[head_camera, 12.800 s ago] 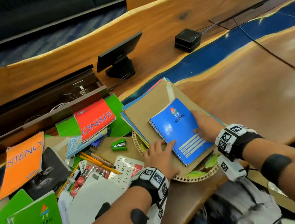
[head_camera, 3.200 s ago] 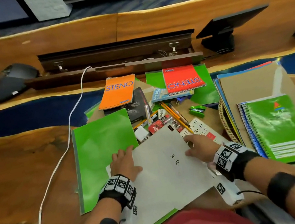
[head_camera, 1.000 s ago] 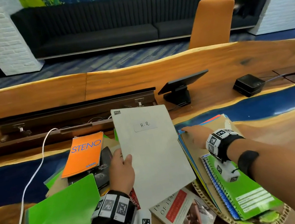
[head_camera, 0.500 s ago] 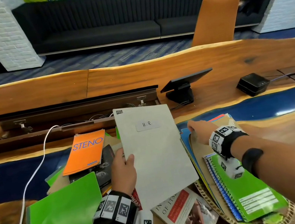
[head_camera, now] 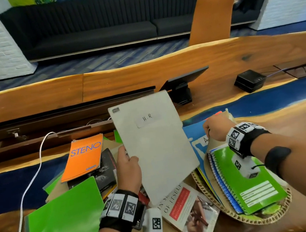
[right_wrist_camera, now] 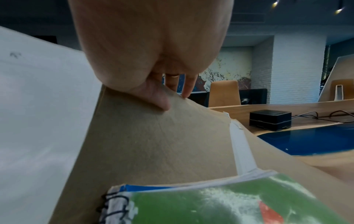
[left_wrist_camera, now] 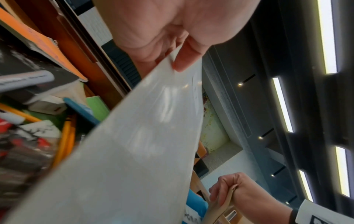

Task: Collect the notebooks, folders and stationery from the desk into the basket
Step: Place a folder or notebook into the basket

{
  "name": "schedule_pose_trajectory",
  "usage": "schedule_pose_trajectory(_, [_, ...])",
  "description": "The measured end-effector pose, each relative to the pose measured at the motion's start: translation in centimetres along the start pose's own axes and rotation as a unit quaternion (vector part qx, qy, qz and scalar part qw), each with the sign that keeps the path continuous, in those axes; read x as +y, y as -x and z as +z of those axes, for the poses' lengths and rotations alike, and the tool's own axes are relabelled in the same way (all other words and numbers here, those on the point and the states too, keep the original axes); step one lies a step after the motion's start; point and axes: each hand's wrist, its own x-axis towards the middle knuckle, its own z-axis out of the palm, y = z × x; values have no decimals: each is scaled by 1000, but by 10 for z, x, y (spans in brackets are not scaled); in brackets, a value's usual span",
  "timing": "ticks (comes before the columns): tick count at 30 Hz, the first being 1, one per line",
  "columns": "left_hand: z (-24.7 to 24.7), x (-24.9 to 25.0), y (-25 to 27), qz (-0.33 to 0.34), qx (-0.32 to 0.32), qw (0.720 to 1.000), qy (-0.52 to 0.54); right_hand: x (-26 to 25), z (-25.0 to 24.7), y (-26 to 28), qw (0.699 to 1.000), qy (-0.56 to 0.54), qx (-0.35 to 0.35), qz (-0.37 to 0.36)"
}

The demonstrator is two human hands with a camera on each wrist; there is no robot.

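My left hand (head_camera: 127, 166) pinches the lower left edge of a grey folder (head_camera: 154, 144) labelled "H.R.", held upright above the pile, thumb on its front (left_wrist_camera: 184, 60). My right hand (head_camera: 218, 129) pinches the far corner of a brown folder (right_wrist_camera: 153, 144) in the wicker basket (head_camera: 266, 216) and lifts it, with a green spiral notebook (head_camera: 247, 179) and a blue one lying on it. A blue folder (head_camera: 194, 139) shows beneath. On the desk lie an orange STENO pad (head_camera: 85, 157), a green folder (head_camera: 64, 230) and a paperback (head_camera: 190, 209).
A black monitor stand (head_camera: 181, 89) and a black box (head_camera: 249, 80) sit behind the basket. A white cable (head_camera: 29, 183) runs down the left. An open cable trough (head_camera: 63, 120) lies at the back. Pencils and pens (left_wrist_camera: 65, 136) lie under the grey folder.
The grey folder has tilted and shifted right toward the basket. My right hand has raised the brown folder's corner, and the blue folder beneath has come into view.
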Motion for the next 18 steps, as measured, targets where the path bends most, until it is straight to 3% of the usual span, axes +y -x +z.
schedule_pose_trajectory(5, [24,21,-6,12,9,1000,20,11,-7,16,993,-111,-5,-35])
schedule_pose_trajectory(9, [65,28,-7,0,-36,999,24,21,-5,27,993,-102,44,-35])
schedule_pose_trajectory(15, [139,-3,4,-35,-103,994,1,32,0,37,994,-75,80,-19])
schedule_pose_trajectory(18, [162,-20,11,-87,-128,981,-117,37,-5,43,992,-100,80,-15])
